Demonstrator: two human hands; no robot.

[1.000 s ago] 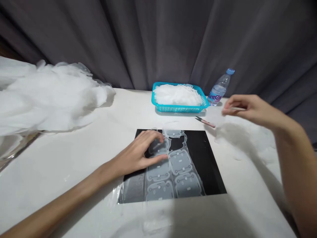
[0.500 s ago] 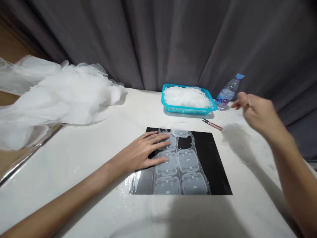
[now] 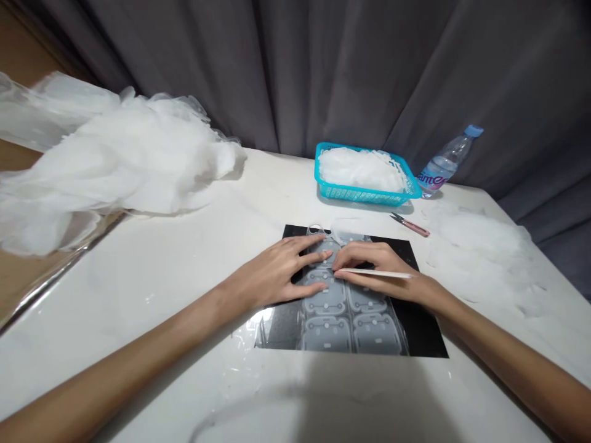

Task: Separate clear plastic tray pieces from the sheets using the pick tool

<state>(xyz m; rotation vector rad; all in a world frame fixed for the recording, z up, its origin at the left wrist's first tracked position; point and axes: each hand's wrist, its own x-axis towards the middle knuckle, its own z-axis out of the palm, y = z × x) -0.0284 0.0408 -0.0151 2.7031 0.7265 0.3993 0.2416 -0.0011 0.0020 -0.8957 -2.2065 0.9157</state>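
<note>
My left hand (image 3: 277, 267) lies flat with fingers spread on a translucent sheet of joined rounded-rectangle silicone-like pieces (image 3: 329, 335). Under that sheet is a black board (image 3: 427, 338). My right hand (image 3: 385, 261) pinches a slim white stick-like tool (image 3: 388, 273), with its fingertips low over the sheet beside my left fingers. The tool's tip is hidden by the fingers, so I cannot tell whether it touches the sheet. A loose translucent flap (image 3: 344, 229) curls up at the sheet's far edge.
Behind the board stands a turquoise basket (image 3: 369, 195) full of white pieces, with a water bottle (image 3: 438, 169) beside it. Pink-handled thread snips (image 3: 410, 226) lie nearby. Translucent scraps (image 3: 489, 258) spread at right; a large white heap (image 3: 133, 163) is at left.
My right hand has come down and left from above the table's right side to the sheet, and the white tool now shows in it. My left hand stays on the sheet; the view has shifted slightly.
</note>
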